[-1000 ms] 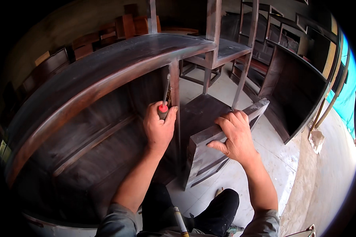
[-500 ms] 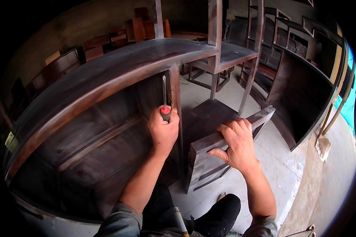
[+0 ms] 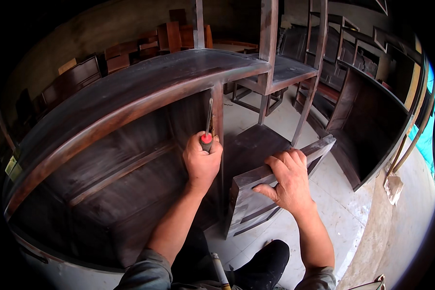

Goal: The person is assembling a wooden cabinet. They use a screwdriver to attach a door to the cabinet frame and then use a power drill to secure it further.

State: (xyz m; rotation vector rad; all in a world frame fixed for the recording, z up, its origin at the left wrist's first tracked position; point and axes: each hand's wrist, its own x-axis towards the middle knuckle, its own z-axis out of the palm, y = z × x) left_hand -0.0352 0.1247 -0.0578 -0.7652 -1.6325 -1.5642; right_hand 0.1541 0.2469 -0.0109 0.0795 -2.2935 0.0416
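My left hand is closed round a screwdriver with a dark handle and a red collar. Its metal shaft points up and away, beside the inner side of a cabinet post. A brass-coloured hinge piece shows on that post, partly behind the tool. My right hand grips the top edge of a dark wooden framed door panel, thumb on the near face and fingers over the top. The panel stands tilted outward, to the right of the open dark cabinet. Its join to the cabinet is hidden.
Upright posts and a raised shelf rise beyond the panel. Another dark cabinet stands on the right. Reddish-brown furniture lines the back. A lit cigarette shows at the lower edge, above my legs.
The screwdriver has tipped slightly to the right, and my left hand has shifted a little that way. My right hand keeps its grip on the panel. The whole view has moved slightly.
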